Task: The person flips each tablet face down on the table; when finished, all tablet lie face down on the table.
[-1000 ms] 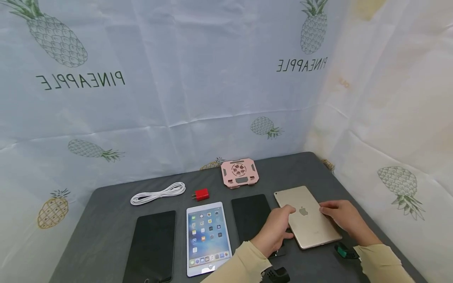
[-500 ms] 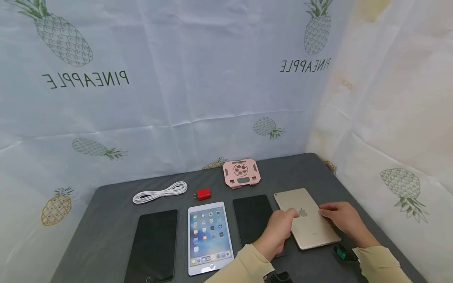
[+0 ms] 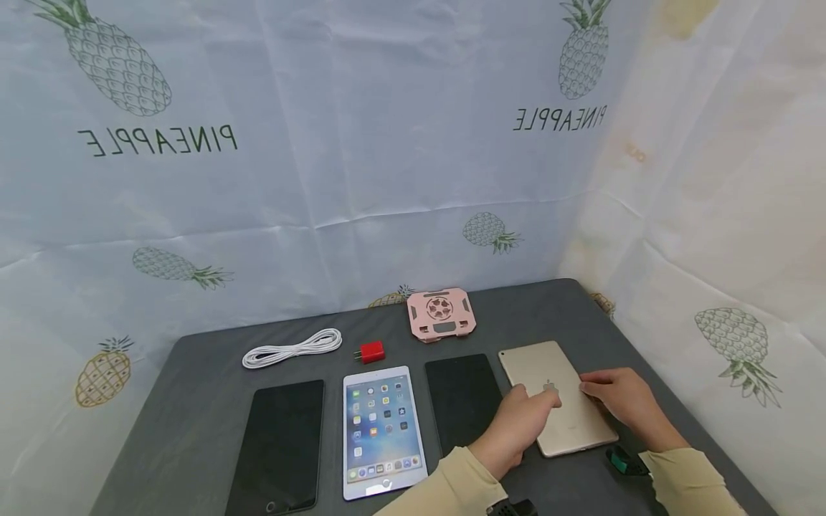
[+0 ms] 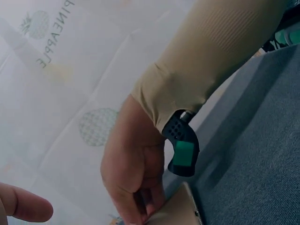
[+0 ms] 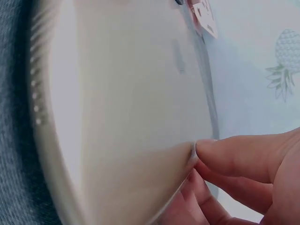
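From far away I look through the head camera and see a gold tablet (image 3: 571, 419) on the right side of the gray table (image 3: 193, 416), with its back up. I can't tell if it lies quite flat. The person's right hand (image 3: 619, 393) pinches its right edge, and up close I see the thumb on top and fingers under the rim. The left hand (image 3: 516, 430) is at the tablet's left side, with its thumb reaching over the back and covering part of the apple mark (image 3: 550, 386). Its other fingers are hidden from me, so I can't tell if that hand is spread or pinching. Just left of the gold one lies a small black tablet (image 3: 461, 398), partly behind the left hand. Next to that I see a white tablet (image 3: 383, 430) with its screen lit and lots of little pictures on it. Then comes another black tablet, the big one (image 3: 277, 448), farthest left. Behind them are a looped white cord (image 3: 293, 349), a red plug (image 3: 371, 352) and a pink stand (image 3: 442, 315). Pale cloth (image 3: 387, 143) with pineapples on it hangs around the back.
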`<state>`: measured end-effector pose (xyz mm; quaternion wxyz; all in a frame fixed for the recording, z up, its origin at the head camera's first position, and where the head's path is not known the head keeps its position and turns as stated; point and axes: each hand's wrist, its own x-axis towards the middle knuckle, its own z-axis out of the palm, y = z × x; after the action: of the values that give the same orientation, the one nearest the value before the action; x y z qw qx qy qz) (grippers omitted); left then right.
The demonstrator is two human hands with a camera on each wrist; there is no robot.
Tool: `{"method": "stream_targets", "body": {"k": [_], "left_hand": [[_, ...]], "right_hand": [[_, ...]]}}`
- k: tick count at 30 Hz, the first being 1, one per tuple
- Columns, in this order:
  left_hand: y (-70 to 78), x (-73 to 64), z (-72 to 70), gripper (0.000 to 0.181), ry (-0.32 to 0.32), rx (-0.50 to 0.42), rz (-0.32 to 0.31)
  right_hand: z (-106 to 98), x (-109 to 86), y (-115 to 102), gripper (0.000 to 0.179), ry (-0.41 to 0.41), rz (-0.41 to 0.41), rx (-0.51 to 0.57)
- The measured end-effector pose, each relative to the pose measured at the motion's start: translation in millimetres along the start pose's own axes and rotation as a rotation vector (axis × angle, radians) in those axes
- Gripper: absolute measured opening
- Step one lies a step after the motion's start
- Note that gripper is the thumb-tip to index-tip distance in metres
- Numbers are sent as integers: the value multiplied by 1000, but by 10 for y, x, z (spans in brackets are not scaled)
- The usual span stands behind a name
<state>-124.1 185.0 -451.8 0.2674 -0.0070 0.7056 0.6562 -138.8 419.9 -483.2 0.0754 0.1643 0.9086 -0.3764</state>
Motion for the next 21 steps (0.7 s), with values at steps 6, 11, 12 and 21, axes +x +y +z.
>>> {"method": "stream_targets", "body": {"k": [6,11,12,21], "left_hand": [[-2,-12,13,75,-17,22,4],[-4,2,-7,68,-15,32,4],[-6,4,-9,65,-13,33,6],[-41,9,-44,72,-20,35,32]], "right_hand": [[27,-1,-7,38,3,-2,-8],[38,2,-35,41,4,-2,-32],[35,1,-44,42,3,-1,-42],[-8,-32,-140,52,-41,15,-178]]}}
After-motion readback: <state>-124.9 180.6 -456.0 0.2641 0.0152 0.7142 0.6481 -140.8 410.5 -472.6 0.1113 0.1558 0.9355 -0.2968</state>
